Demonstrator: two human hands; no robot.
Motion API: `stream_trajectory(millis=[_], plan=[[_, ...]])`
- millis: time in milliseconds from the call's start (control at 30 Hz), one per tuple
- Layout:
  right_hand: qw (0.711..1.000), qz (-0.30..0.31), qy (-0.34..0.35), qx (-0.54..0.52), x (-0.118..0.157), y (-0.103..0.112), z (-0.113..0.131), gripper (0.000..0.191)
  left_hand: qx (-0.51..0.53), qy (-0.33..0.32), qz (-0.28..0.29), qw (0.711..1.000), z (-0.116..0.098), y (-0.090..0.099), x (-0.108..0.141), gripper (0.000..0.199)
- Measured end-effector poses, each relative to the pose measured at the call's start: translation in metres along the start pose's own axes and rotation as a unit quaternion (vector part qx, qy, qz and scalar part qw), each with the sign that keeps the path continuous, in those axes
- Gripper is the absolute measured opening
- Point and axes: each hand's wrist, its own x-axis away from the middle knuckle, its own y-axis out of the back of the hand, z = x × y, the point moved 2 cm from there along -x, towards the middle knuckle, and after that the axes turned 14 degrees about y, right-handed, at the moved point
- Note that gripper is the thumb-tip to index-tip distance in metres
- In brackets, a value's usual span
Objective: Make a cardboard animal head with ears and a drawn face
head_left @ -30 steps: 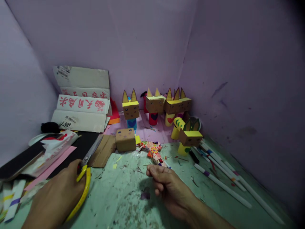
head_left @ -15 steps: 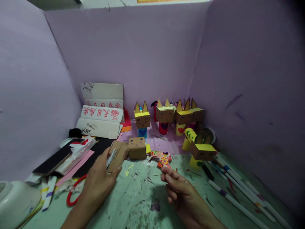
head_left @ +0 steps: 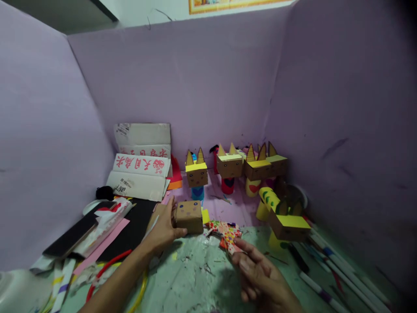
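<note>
My left hand (head_left: 163, 228) reaches forward with thumb and fingers spread at the left side of a small cardboard box (head_left: 189, 217) with dots drawn on it. The thumb lies by the box's lower front corner; whether it touches is unclear. Under this hand are a flat piece of brown cardboard (head_left: 155, 215) and the blades of scissors (head_left: 153, 226). My right hand (head_left: 257, 269) is low on the right, its fingers curled in and thumb near the index finger. Anything between them is too small to make out. Just beyond its fingertips lies a patterned scrap (head_left: 224, 230).
Cardboard-headed figures with pointed ears, one on a blue tube (head_left: 197, 193), stand at the back and right. White rods (head_left: 345, 269) lie at right. Folded cardboard (head_left: 140, 176), black paper (head_left: 130, 230) and a white jar (head_left: 22, 289) are at left. Purple walls (head_left: 182, 78) surround the table.
My left hand has moved forward and right, from over the flat cardboard to the dotted box. My right hand stays near the patterned scrap. The view has tilted up slightly.
</note>
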Motion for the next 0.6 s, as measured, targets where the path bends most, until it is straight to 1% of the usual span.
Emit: stream_trajectory(millis=[100, 167, 233, 300, 367, 467, 533, 600], plan=[[1.000, -0.021, 0.020, -0.006, -0.001, -0.002, 0.010, 0.049, 0.017, 0.003, 0.022, 1.000, 0.001, -0.014, -0.002, 0.085], [0.999, -0.025, 0.023, -0.011, -0.001, -0.003, 0.016, 0.048, 0.031, 0.003, 0.027, 0.999, -0.001, -0.018, -0.003, 0.079], [0.999, -0.027, 0.027, -0.015, -0.002, -0.003, 0.019, 0.045, 0.050, 0.003, 0.029, 0.998, -0.005, -0.015, -0.003, 0.072], [0.999, -0.032, 0.035, -0.003, -0.002, -0.002, 0.020, 0.044, 0.070, 0.006, 0.023, 0.997, -0.008, -0.007, 0.003, 0.068], [0.997, -0.041, 0.060, 0.034, -0.003, 0.000, 0.021, 0.046, 0.089, 0.009, 0.009, 0.996, -0.010, 0.003, 0.017, 0.070], [0.983, -0.057, 0.130, 0.120, -0.005, 0.003, 0.022, 0.052, 0.109, 0.021, -0.020, 0.994, -0.004, 0.008, 0.052, 0.070], [0.971, -0.061, 0.169, 0.158, -0.007, 0.004, 0.022, 0.057, 0.094, 0.046, -0.049, 0.993, 0.005, 0.003, 0.076, 0.067], [0.968, -0.065, 0.180, 0.163, -0.008, 0.005, 0.019, 0.062, 0.105, 0.024, -0.040, 0.993, 0.012, -0.008, 0.094, 0.062]])
